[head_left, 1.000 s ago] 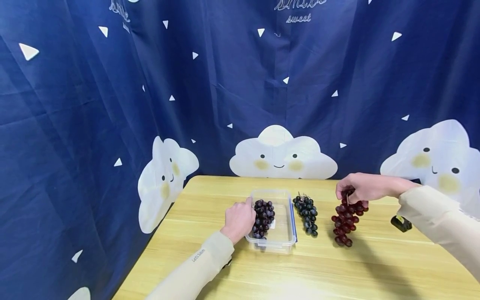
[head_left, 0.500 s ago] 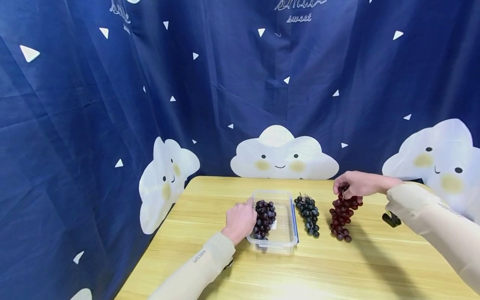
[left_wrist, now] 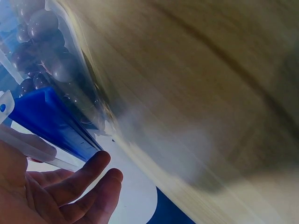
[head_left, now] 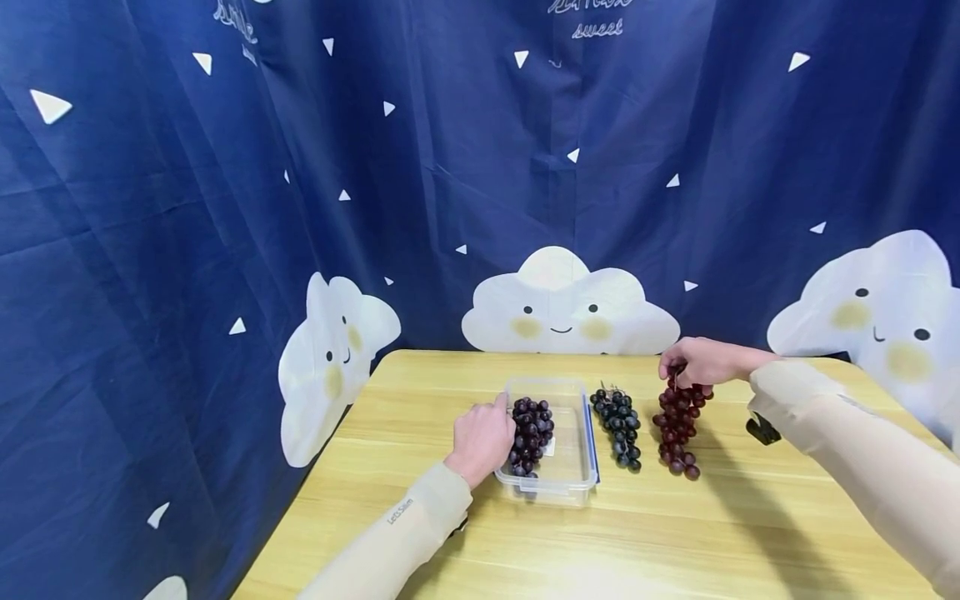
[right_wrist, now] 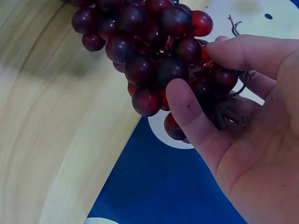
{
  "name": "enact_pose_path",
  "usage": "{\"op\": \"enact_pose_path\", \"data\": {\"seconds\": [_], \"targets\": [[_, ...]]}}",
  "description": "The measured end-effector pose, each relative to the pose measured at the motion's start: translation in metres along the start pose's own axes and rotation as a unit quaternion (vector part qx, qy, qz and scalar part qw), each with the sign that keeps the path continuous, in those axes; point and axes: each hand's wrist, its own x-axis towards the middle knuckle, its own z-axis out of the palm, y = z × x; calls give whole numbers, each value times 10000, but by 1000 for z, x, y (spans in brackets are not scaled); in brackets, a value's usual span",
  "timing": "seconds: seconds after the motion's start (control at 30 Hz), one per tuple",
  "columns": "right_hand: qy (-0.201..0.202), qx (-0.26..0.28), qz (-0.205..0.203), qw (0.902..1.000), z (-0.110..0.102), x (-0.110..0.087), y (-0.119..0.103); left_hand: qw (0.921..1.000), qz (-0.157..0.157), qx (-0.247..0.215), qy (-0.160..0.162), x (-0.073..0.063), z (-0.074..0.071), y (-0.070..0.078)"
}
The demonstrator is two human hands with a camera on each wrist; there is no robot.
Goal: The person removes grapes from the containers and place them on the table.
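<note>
My right hand grips the stem end of a bunch of red grapes, which hangs down over the right half of the table. In the right wrist view, thumb and fingers close round the top of the red grapes, beside thin stems. My left hand holds the left side of a clear plastic container. Its fingers lie by a blue side flap in the left wrist view. Dark purple grapes lie along the container's left side. Black grapes rest on the table just right of it.
The wooden table ends at a blue curtain printed with white clouds. A blue edge strip runs along the container's right side. A black wrist device shows under the right sleeve.
My right hand has moved slightly left with the red grapes, bringing them closer to the black grapes. My left hand stays at the container.
</note>
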Motion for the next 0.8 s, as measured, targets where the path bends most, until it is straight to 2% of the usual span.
{"op": "enact_pose_path", "data": {"seconds": [0.17,0.47,0.6,0.8], "targets": [[153,-92,-39,9998,4,10,7,10000,-25,-24,-27,0,-2,0],[566,-487,-351,9966,11,28,25,10000,-35,-19,-26,0,-2,0],[669,-615,-259,9955,13,36,29,10000,-49,43,-6,1,-2,0],[764,-846,-383,9927,19,45,30,10000,-37,72,-10,-1,-2,1]]}}
